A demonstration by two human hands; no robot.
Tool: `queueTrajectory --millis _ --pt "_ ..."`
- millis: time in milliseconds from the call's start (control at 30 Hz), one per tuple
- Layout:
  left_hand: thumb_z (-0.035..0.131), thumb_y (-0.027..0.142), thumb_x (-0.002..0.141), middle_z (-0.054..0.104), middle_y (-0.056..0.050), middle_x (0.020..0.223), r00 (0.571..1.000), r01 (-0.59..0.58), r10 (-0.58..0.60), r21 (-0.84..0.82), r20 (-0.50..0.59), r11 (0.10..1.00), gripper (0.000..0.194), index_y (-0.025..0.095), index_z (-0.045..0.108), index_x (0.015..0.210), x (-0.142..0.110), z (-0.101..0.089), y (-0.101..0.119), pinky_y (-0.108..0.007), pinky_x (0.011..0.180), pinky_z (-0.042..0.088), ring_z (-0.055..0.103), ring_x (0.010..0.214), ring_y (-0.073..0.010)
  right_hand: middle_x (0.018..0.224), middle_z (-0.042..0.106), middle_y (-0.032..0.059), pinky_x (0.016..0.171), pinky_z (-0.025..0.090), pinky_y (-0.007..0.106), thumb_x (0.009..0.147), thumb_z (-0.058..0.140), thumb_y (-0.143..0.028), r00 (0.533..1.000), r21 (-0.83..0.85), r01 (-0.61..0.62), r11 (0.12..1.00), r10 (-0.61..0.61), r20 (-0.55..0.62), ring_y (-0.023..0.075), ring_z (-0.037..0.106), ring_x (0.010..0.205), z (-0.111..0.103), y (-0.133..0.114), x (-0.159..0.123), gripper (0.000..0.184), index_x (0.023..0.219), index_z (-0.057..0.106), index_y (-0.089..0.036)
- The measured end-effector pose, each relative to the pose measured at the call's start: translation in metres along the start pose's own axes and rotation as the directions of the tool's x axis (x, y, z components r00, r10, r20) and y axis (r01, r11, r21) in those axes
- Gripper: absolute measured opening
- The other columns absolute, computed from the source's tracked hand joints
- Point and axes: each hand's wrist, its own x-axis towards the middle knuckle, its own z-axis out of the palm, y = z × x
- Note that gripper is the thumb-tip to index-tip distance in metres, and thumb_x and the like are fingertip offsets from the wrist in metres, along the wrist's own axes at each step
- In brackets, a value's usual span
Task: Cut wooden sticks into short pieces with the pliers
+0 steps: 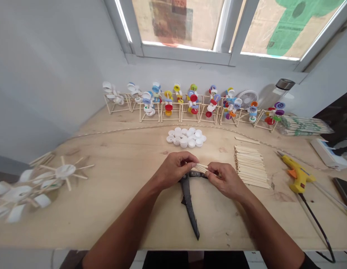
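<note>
In the head view, my left hand (176,169) is closed in a pinch on one end of a small bunch of pale wooden sticks (202,167). Gripping the other end is my right hand (224,178), fingers also pinched together. Directly beneath the hands lies a black hand tool with long handles (189,203), perhaps pliers or cutters; my hands cover its head. Beyond them sits a cluster of white bottle caps (184,142). To the right of my right hand, many more wooden sticks (250,166) are laid side by side in a stack.
Small stick frames with coloured cap wheels (168,106) line the back below the window. A yellow glue gun (298,175) with its cord lies right. White cap-and-stick wheels (65,172) lie left. A fan (247,99), bottle (277,95) and bagged sticks (303,126) stand back right.
</note>
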Motion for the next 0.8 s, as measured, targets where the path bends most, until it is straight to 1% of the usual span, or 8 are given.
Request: queueTrajectory --millis 133,333,433,567,700,800 --pt "0.052 0.019 0.073 0.064 -0.001 0.072 0.999 0.011 -0.009 -0.035 0.053 0.999 0.015 0.014 0.066 0.077 -0.001 -0.001 0.0 -0.02 0.06 0.039 0.052 0.066 -0.0105 0.052 0.037 -0.006 0.048 0.024 0.02 0.079 0.046 -0.02 1.0 -0.013 0.012 1.0 -0.011 0.019 0.0086 0.036 0.05 0.001 0.001 0.0 0.019 0.06 0.044 -0.018" --pt "0.054 0.022 0.073 0.054 0.003 0.058 0.989 0.079 -0.061 -0.127 0.136 0.989 0.015 0.012 0.065 0.077 -0.002 -0.003 -0.004 -0.018 0.049 0.032 0.043 0.053 -0.0067 0.052 0.039 -0.0057 0.048 0.025 0.02 0.079 0.046 -0.02 0.999 -0.028 0.022 0.999 -0.021 0.037 0.0086 0.037 0.05 0.001 0.001 -0.001 0.02 0.059 0.044 -0.018" --pt "0.055 0.024 0.073 0.055 0.002 0.061 0.983 0.093 -0.062 -0.185 0.17 0.978 0.016 0.012 0.065 0.079 -0.002 -0.004 -0.008 -0.018 0.05 0.033 0.045 0.055 -0.0071 0.054 0.042 -0.005 0.049 0.027 0.02 0.08 0.045 -0.021 0.999 -0.003 0.024 1.0 -0.024 0.046 0.0092 0.039 0.051 0.001 0.0 -0.002 0.018 0.062 0.048 -0.018" --pt "0.055 0.026 0.074 0.057 0.001 0.062 0.979 0.102 -0.061 -0.211 0.193 0.972 0.018 0.013 0.065 0.081 -0.001 -0.004 -0.011 -0.019 0.053 0.036 0.048 0.058 -0.0081 0.056 0.047 -0.0038 0.05 0.029 0.02 0.081 0.044 -0.022 0.999 0.018 0.026 0.999 -0.027 0.048 0.0101 0.043 0.053 0.001 -0.001 -0.004 0.017 0.066 0.052 -0.018" --pt "0.055 0.025 0.073 0.055 0.002 0.058 0.976 0.106 -0.063 -0.201 0.206 0.974 0.017 0.012 0.065 0.079 -0.001 -0.004 -0.01 -0.019 0.05 0.035 0.047 0.054 -0.0076 0.056 0.047 -0.0039 0.05 0.03 0.02 0.08 0.045 -0.02 0.998 0.002 0.037 0.999 -0.037 0.044 0.01 0.043 0.053 0.001 -0.002 -0.005 0.017 0.065 0.051 -0.018" --pt "0.055 0.025 0.073 0.055 0.002 0.059 0.977 0.103 -0.063 -0.192 0.204 0.976 0.017 0.012 0.065 0.078 -0.001 -0.004 -0.009 -0.019 0.05 0.034 0.046 0.054 -0.0074 0.057 0.048 -0.0037 0.051 0.03 0.02 0.08 0.045 -0.019 0.998 -0.002 0.036 0.999 -0.036 0.046 0.0101 0.044 0.054 0.001 -0.002 -0.005 0.016 0.065 0.051 -0.018"
